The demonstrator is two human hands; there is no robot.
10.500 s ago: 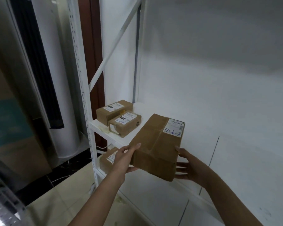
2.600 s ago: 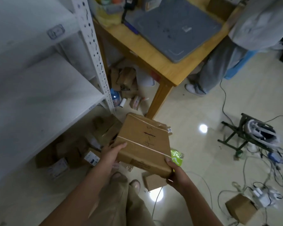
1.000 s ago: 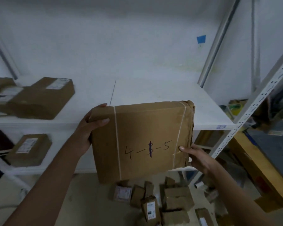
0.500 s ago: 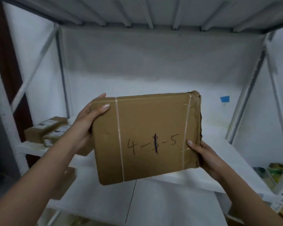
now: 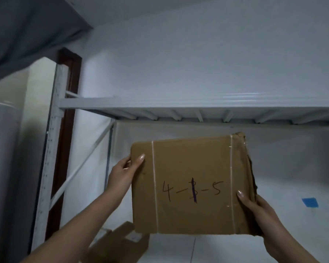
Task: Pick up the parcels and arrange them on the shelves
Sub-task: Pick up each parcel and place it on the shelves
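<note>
— While the left hand and right hand hold up the flat brown cardboard parcel, what's around?
— Above the hands: white metal shelf board, ribs showing. Below the left hand: smaller brown cardboard boxes. Off to its left: white perforated upright post.
— Grip?
— Left thumb on front, upper left edge. Right thumb on front, lower right edge. Fingers behind.
— Room?
— Open bay behind parcel, beneath the board.

Both forearms were bare along all that showed, slim and tapering to narrow wrists. The left hand and the right hand each showed a thumb with a longish, rounded nail that carried a pale, glossy sheen.
</note>
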